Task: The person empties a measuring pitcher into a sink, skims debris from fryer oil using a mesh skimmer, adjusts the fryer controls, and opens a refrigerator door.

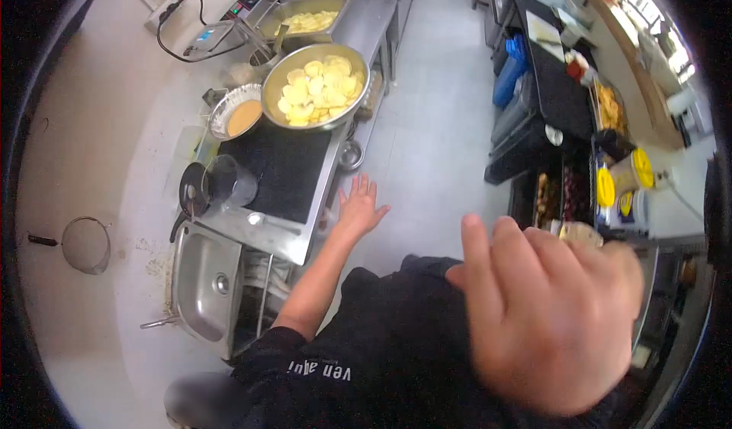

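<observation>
Left hand (360,206) at centre, splayed and released, just right of the black-topped counter (278,237); right hand (553,307) at near right, blurred, fingers bent, cannot tell whether grasping anything; metal bowl (271,87) of yellow slices (316,86) at far left, beside a pan (223,110) of tan liquid (245,117)

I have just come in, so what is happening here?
The person's left hand, spread and empty, hovers beside a black-topped metal counter. The right hand is raised near the camera, its palm hidden. A round metal bowl of pale yellow slices sits near a round container of smooth tan mixture.
</observation>
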The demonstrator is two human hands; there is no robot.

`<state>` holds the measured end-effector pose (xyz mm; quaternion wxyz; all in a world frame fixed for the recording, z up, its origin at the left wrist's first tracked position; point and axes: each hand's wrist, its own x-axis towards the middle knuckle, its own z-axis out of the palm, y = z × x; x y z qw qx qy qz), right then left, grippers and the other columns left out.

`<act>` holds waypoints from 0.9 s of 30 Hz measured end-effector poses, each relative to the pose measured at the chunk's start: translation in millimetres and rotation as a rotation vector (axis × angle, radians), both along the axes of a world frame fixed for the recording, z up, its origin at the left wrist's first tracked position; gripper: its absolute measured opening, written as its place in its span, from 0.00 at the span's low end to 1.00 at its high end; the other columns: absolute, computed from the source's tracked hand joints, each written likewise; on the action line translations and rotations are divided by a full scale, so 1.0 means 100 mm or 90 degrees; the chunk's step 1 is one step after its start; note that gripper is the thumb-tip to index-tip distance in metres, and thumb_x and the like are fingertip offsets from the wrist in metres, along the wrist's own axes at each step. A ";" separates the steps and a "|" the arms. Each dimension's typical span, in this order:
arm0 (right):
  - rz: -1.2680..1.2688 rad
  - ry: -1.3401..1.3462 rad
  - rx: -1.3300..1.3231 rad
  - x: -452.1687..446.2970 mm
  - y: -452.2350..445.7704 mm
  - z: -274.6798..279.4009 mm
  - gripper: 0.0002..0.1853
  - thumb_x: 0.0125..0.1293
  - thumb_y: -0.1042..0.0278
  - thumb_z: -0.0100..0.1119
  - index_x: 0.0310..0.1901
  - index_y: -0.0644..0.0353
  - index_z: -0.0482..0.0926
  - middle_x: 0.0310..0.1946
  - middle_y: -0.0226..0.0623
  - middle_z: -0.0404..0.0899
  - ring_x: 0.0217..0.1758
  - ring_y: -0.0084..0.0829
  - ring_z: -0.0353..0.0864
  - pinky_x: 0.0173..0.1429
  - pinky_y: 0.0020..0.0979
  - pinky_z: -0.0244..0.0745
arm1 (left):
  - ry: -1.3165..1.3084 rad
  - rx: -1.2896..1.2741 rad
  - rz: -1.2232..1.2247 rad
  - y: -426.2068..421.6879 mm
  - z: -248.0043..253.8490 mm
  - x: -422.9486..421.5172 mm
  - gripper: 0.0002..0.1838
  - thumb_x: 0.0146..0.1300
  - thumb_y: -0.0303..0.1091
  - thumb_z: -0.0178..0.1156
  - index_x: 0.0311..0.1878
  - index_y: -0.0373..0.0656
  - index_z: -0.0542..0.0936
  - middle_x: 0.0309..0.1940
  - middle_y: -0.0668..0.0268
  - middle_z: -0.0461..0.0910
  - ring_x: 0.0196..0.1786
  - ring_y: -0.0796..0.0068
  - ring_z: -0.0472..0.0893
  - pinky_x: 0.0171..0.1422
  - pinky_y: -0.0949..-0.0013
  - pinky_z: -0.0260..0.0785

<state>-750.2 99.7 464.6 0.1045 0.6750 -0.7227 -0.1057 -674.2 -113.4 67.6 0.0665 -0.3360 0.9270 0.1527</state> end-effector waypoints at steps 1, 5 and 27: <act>-0.017 -0.037 0.005 -0.36 -0.11 -0.10 0.18 0.55 0.61 0.64 0.45 0.60 0.80 0.24 0.31 0.76 0.25 0.28 0.77 0.28 0.35 0.69 | -0.007 0.057 -0.011 0.05 0.15 -0.18 0.42 0.61 0.56 0.58 0.71 0.38 0.60 0.74 0.47 0.48 0.77 0.49 0.47 0.72 0.35 0.45; -0.019 -0.082 -0.055 -1.56 -0.70 -0.88 0.17 0.65 0.63 0.54 0.51 0.67 0.76 0.25 0.38 0.81 0.32 0.36 0.83 0.61 0.50 0.66 | 0.061 0.058 0.046 -0.15 0.29 -0.48 0.43 0.60 0.54 0.60 0.72 0.39 0.58 0.74 0.46 0.48 0.75 0.43 0.50 0.72 0.39 0.48; 0.043 -0.538 0.282 -4.95 -3.69 -2.26 0.30 0.63 0.47 0.59 0.57 0.65 0.74 0.44 0.56 0.80 0.47 0.53 0.79 0.53 0.43 0.73 | 0.614 -0.633 0.800 -4.77 0.54 -1.20 0.40 0.51 0.50 0.71 0.59 0.30 0.69 0.54 0.45 0.73 0.59 0.46 0.72 0.65 0.55 0.61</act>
